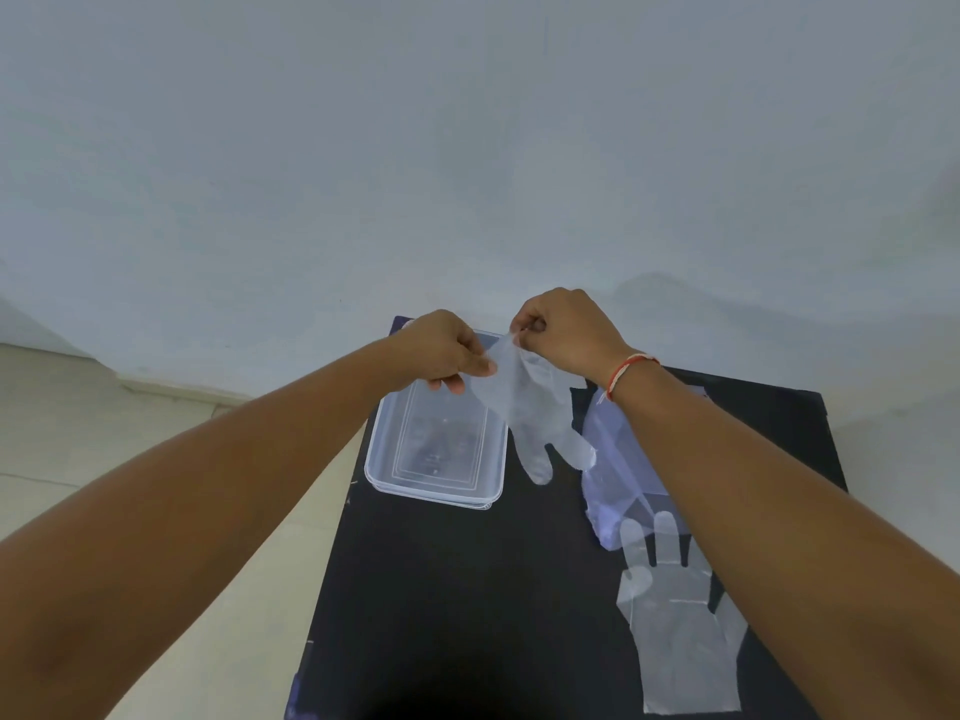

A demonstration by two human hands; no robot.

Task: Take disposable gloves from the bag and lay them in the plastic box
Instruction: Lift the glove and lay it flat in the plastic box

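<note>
A clear disposable glove (530,413) hangs fingers down above the dark table, just right of the plastic box (382,478). My left hand (441,353) pinches its cuff on the left side, above the box's far end. My right hand (563,332) pinches the cuff's other side. The clear rectangular box stands at the table's far left and holds no gloves. The clear bag (618,470) lies flat to the right, partly under my right forearm. A second glove (680,631) lies spread flat at the near right of the table.
The dark table (457,589) stands against a pale wall (467,148). Light floor tiles (130,433) show at the left, past the table's left edge. A red thread band (626,374) circles my right wrist.
</note>
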